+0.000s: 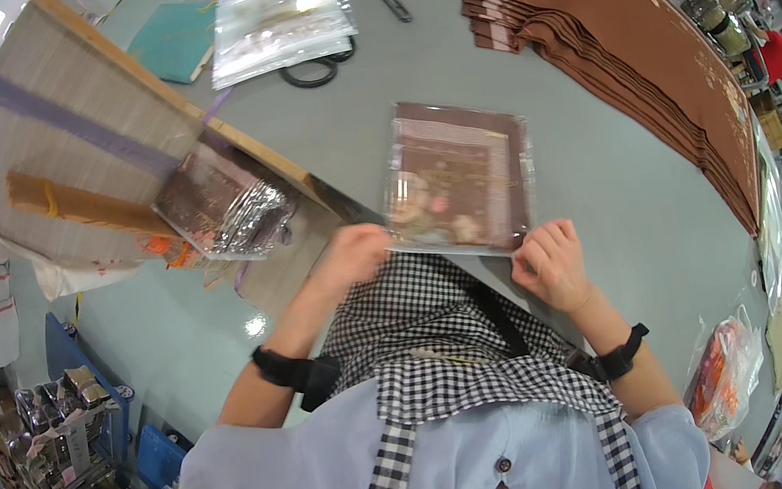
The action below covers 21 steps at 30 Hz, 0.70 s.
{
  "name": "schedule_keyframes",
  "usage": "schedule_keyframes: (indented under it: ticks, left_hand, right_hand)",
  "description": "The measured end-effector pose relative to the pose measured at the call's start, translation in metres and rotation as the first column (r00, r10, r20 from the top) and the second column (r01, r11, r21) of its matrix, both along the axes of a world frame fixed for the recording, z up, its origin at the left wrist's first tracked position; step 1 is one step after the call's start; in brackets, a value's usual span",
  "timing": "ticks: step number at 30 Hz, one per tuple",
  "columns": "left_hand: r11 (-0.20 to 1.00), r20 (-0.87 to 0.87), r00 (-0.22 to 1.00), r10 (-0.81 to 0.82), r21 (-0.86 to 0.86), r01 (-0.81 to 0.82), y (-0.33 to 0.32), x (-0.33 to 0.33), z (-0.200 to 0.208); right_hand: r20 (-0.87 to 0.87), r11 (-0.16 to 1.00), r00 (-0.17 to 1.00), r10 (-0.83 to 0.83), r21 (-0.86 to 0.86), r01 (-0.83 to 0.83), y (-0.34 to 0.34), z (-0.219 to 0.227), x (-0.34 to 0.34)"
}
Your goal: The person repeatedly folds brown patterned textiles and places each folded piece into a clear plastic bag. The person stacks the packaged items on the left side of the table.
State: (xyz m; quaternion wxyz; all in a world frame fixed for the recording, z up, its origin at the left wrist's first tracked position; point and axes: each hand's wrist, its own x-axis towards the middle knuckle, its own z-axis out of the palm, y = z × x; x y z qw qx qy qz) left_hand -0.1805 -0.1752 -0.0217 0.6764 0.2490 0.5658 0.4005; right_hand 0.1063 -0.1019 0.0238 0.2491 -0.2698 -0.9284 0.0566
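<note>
A folded brown cloth with a floral pattern lies flat in a clear plastic bag (464, 173) on the grey table, its near edge toward me. My left hand (355, 255) is slightly blurred, with its fingers closed at the bag's near left corner. At the near right corner, the curled fingers of my right hand (552, 264) pinch the bag's edge. Left of the table, a stack of similar bagged brown cloths (228, 203) sits in a large open box (79, 119) with pale walls.
Layered brown printed fabric (625, 48) covers the table's right side. At the back are clear zip bags (280, 23), a teal notebook (174, 42), black scissors (310, 74) and a small cutter (394, 5). An orange item in a plastic bag (729, 376) lies at the near right.
</note>
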Motion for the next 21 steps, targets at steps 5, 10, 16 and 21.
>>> schedule_keyframes:
  ticks: [5, 10, 16, 21]
  left_hand:
    - [0.940, -0.040, 0.946, 0.323, 0.130, -0.316, -0.014, -0.034, -0.018]
    - [0.995, 0.065, 0.992, -0.104, 0.017, 0.103, -0.043, 0.010, -0.020]
    - [0.931, 0.380, 0.859, 0.342, -0.015, -0.364, -0.072, 0.000, -0.033]
    - [0.691, 0.392, 0.727, 0.564, 0.257, -0.675, -0.094, -0.126, -0.068]
  right_hand:
    - [-0.085, 0.906, 0.974, 0.212, -0.356, -0.229, 0.003, 0.005, 0.014]
    - [-0.124, 0.724, 0.903, -0.411, -0.646, 0.241, 0.053, -0.014, -0.006]
    - [-0.219, 0.330, 0.965, -0.142, -0.930, -0.162, 0.019, 0.043, -0.085]
    - [-0.498, 0.535, 0.857, 0.136, -0.691, -0.486, -0.008, 0.103, -0.112]
